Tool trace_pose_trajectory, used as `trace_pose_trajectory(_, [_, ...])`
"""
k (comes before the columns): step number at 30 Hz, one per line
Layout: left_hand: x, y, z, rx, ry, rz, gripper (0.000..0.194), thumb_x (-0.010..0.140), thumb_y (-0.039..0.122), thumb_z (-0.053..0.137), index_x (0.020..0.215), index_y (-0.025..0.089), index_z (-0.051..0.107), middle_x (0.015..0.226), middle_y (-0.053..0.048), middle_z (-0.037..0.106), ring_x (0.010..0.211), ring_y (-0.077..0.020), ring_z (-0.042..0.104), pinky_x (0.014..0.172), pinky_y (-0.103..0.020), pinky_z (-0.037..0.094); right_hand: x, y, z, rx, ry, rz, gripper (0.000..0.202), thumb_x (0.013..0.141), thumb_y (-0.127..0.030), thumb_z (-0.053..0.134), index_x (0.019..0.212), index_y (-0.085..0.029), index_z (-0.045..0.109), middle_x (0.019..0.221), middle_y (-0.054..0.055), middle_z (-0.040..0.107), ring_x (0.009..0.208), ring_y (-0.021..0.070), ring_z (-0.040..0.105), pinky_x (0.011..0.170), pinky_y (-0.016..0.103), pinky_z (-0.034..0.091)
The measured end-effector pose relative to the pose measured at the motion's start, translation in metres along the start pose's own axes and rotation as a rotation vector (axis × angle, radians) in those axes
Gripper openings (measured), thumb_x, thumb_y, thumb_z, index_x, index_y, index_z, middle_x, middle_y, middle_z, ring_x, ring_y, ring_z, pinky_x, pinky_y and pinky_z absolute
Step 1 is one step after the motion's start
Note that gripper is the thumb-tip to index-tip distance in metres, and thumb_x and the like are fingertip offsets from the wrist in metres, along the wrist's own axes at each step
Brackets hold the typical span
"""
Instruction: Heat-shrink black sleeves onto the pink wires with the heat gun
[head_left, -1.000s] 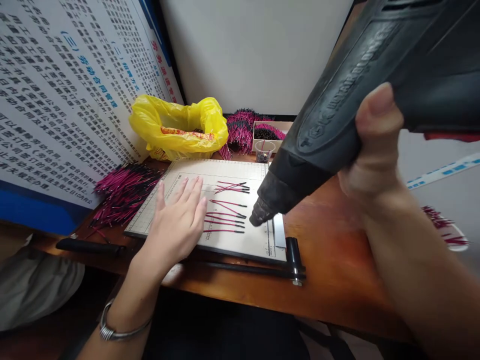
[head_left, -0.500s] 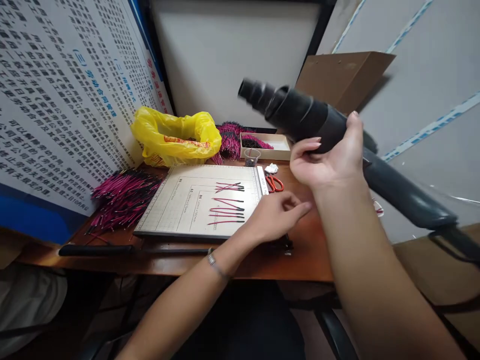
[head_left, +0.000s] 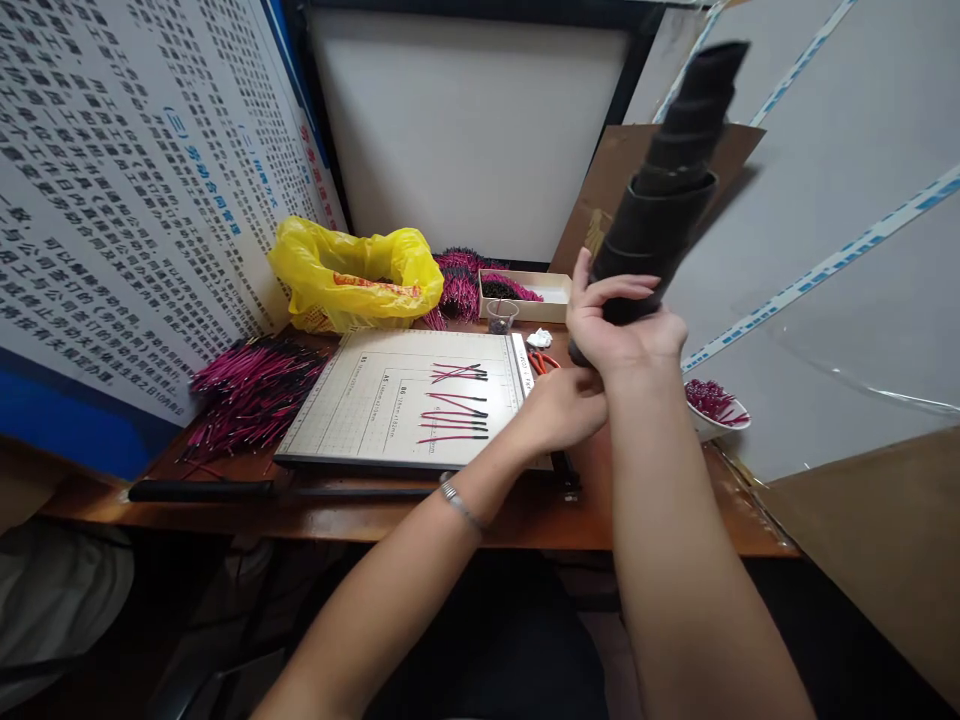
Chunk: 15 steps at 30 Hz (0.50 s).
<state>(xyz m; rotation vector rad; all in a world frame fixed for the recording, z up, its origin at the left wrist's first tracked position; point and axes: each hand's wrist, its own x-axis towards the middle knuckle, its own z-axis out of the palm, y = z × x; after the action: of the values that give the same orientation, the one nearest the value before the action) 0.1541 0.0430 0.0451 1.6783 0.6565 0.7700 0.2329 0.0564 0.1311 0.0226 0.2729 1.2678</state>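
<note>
A black heat gun [head_left: 652,230] with a stepped, wrapped nozzle points upward in my right hand [head_left: 630,335], whose fingers curl round its body. My left hand [head_left: 566,405] is closed at the gun's lower end, just beside my right wrist; its fingertips and the grip are partly hidden. Below and left of the hands lies a paper cutter board [head_left: 375,400] with printed size lines. Several short red wires with black ends [head_left: 457,415] are spread on it. Orange-handled scissors [head_left: 541,362] lie right behind my left hand.
A big pile of magenta and black wires [head_left: 255,395] lies left of the board. Behind stand a yellow plastic bag [head_left: 352,275], a clear cup [head_left: 502,317] and a cardboard box [head_left: 555,305] with wires. A white bowl [head_left: 731,422] of wires stands right, near a leaning cardboard sheet [head_left: 592,190].
My right hand has swung the heat gun from pointing left to pointing up. My left hand has closed in at the gun's lower end. The bowl at the right has come into fuller view.
</note>
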Motion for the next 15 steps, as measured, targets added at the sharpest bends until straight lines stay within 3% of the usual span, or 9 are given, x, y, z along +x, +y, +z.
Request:
trace_pose_trajectory(2, [-0.025, -0.004, -0.026, 0.142, 0.044, -0.068, 0.059, 0.09, 0.045, 0.071, 0.045, 0.021, 0.042, 0.047, 0.003, 0.041, 0.053, -0.0126, 0.042, 0.061, -0.029, 0.039, 0.011, -0.016, -0.006, -0.007, 0.013, -0.038, 0.027, 0.108, -0.038, 0.041, 0.115, -0.023, 0.062, 0.089, -0.001, 0.066, 0.04, 0.0032, 0.045, 0.032, 0.013, 0.039])
trace_pose_trajectory(4, [-0.049, -0.007, -0.054, 0.271, 0.161, -0.118, 0.068, 0.092, 0.048, 0.068, 0.042, 0.024, 0.027, 0.045, 0.007, 0.021, 0.048, -0.0096, 0.025, 0.056, -0.029, 0.027, 0.024, -0.03, -0.014, -0.023, 0.049, -0.082, 0.031, 0.109, -0.043, 0.042, 0.105, -0.02, 0.063, 0.088, -0.001, 0.066, 0.039, 0.0017, 0.038, 0.03, 0.013, 0.034])
trace_pose_trajectory(6, [-0.064, -0.009, -0.08, 0.376, 0.271, -0.164, 0.064, 0.094, 0.043, 0.061, 0.046, 0.025, 0.023, 0.047, 0.008, 0.019, 0.048, -0.0096, 0.022, 0.054, -0.029, 0.021, 0.038, -0.039, -0.021, -0.043, 0.091, -0.109, 0.038, 0.11, -0.05, 0.046, 0.103, -0.016, 0.063, 0.083, -0.002, 0.064, 0.041, -0.0001, 0.034, 0.032, 0.012, 0.028])
trace_pose_trajectory(9, [-0.069, -0.01, -0.109, 0.531, 0.413, -0.194, 0.059, 0.095, 0.038, 0.059, 0.05, 0.025, 0.023, 0.051, 0.007, 0.017, 0.049, -0.0106, 0.024, 0.055, -0.03, 0.021, 0.053, -0.044, -0.031, -0.083, 0.141, -0.13, 0.042, 0.109, -0.053, 0.053, 0.107, -0.014, 0.064, 0.08, -0.003, 0.062, 0.046, 0.0005, 0.037, 0.037, 0.013, 0.027])
trace_pose_trajectory(12, [-0.059, -0.009, -0.125, 0.698, 0.503, -0.181, 0.052, 0.092, 0.034, 0.063, 0.054, 0.024, 0.03, 0.054, 0.005, 0.028, 0.056, -0.0131, 0.036, 0.059, -0.028, 0.026, 0.06, -0.041, -0.039, -0.139, 0.166, -0.147, 0.041, 0.109, -0.054, 0.054, 0.112, -0.014, 0.064, 0.084, -0.002, 0.063, 0.049, 0.0014, 0.039, 0.039, 0.014, 0.029])
trace_pose_trajectory(15, [-0.041, -0.011, -0.131, 0.823, 0.439, -0.171, 0.021, 0.09, 0.032, 0.068, 0.073, 0.021, 0.059, 0.078, -0.002, 0.067, 0.079, -0.0199, 0.061, 0.073, -0.028, 0.044, 0.059, -0.039, -0.043, -0.211, 0.168, -0.159, 0.043, 0.11, -0.055, 0.051, 0.113, -0.014, 0.064, 0.087, 0.0, 0.065, 0.049, 0.0014, 0.038, 0.039, 0.015, 0.029])
